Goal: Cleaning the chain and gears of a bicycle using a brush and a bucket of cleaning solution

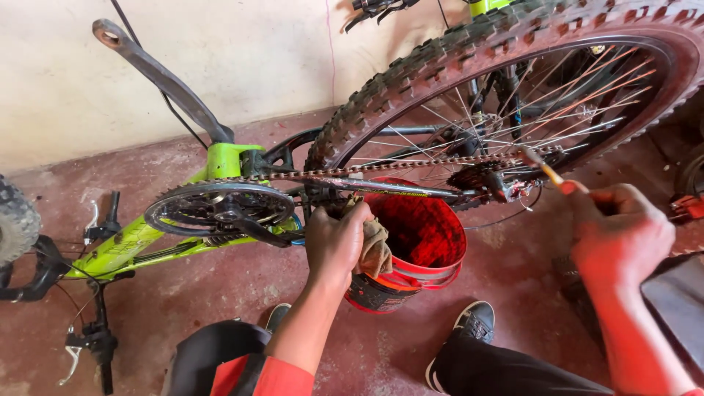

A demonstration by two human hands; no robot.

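Note:
A lime-green bicycle (224,158) stands upside down, its knobby rear wheel (513,44) at upper right. My left hand (336,238) grips a dirty cloth (375,246) against the lower frame tube just behind the chainring (218,207). My right hand (620,235) holds a small brush (546,170) whose tip touches the chain (411,167) beside the rear sprockets (473,176). A crank arm (158,73) points up to the left.
A red bucket (425,257) sits on the reddish concrete floor under the chain, between my knees. My dark shoes (473,323) rest near it. Handlebars with brake levers (88,345) lie at lower left. A pale wall runs behind.

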